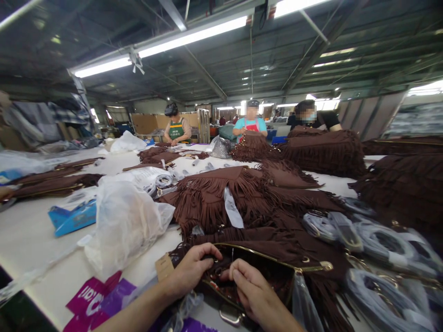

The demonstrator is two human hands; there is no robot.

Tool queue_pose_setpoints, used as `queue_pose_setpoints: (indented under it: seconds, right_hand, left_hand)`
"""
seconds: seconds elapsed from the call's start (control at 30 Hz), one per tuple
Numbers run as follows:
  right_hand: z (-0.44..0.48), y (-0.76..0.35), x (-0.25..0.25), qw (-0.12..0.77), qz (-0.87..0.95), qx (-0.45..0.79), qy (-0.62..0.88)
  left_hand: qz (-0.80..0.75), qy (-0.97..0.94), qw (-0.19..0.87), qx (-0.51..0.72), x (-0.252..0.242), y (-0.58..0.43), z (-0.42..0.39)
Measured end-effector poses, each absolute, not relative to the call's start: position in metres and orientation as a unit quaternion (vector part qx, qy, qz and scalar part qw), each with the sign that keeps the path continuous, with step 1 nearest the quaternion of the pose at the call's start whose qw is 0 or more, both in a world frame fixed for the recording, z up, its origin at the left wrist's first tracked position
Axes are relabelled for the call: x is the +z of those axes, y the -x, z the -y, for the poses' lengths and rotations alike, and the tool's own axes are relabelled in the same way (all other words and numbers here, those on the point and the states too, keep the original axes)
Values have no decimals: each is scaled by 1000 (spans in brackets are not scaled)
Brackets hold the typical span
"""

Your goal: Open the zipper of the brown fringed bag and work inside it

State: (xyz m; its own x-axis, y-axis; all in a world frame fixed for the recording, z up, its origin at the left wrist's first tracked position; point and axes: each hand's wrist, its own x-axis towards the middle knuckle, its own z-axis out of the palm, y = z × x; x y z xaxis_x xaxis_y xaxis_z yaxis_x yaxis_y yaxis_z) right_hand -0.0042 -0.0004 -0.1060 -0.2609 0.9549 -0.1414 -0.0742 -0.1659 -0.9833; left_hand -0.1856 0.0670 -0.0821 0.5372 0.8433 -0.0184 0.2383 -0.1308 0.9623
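Zip rim (273, 258) of a fringed handbag (311, 276) at the bench's (31, 235) near edge is pinched by the left hand (194, 269), the right hand's (256, 295) grip pressed together inside; fringe is best held clear.

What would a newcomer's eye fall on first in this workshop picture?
First come the brown fringed bags, heaped across the middle and right of the long white table. Nearest the camera, the left hand and the right hand are at the mouth of one open fringed bag with a gold zip. Three co-workers stand at the far end.
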Motion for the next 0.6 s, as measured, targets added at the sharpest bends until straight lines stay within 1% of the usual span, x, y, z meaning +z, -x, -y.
queue_pose_setpoints:
  seconds: [0.13,0.3,0.43,0.5,0.57,0.6]
  right_hand:
    - [0,5,-96,408,470,666,412]
    - [1,6,-94,414,468,662,413]
    - [2,3,-94,390,485,646,442]
    - [3,1,-92,383,533,583,479]
    - [6,-2,-89,366,614,460,526]
    - [8,-2,-87,341,653,392,551]
  left_hand:
    - [-366,-715,524,283,-81,187,-67]
    - [-334,-777,468,257,-70,189,-62]
    - [-330,-803,418,267,-69,187,-56]
    - [-338,-801,414,271,-72,187,-55]
    - [-345,-794,420,272,-75,188,-56]
    - [-346,-791,426,272,-76,189,-56]
